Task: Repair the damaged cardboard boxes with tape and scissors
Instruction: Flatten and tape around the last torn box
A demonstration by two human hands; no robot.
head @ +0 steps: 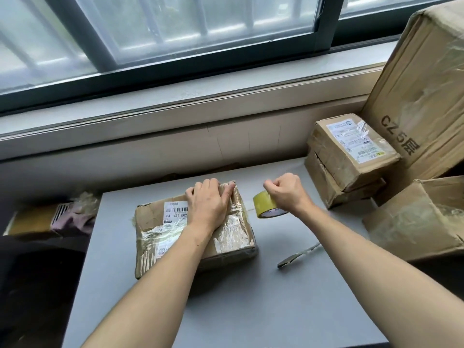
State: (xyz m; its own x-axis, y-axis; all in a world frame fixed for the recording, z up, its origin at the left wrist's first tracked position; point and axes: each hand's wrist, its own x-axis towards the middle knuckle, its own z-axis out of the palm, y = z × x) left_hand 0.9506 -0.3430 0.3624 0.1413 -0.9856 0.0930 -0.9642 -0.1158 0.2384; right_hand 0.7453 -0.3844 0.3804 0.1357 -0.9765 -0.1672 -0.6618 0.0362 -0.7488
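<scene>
A worn cardboard box with a barcode label and patches of clear tape lies on the grey table. My left hand presses flat on the box's far right top edge, fingers straight. My right hand grips a roll of yellowish tape just right of the box, held above the table. A thin clear strip seems to run from the roll toward the box. No scissors can be made out.
Two small taped boxes are stacked at the back right, beside a tall box marked CZ. Another box sits at the right edge. A torn cardboard strip lies near the middle. The window sill runs behind.
</scene>
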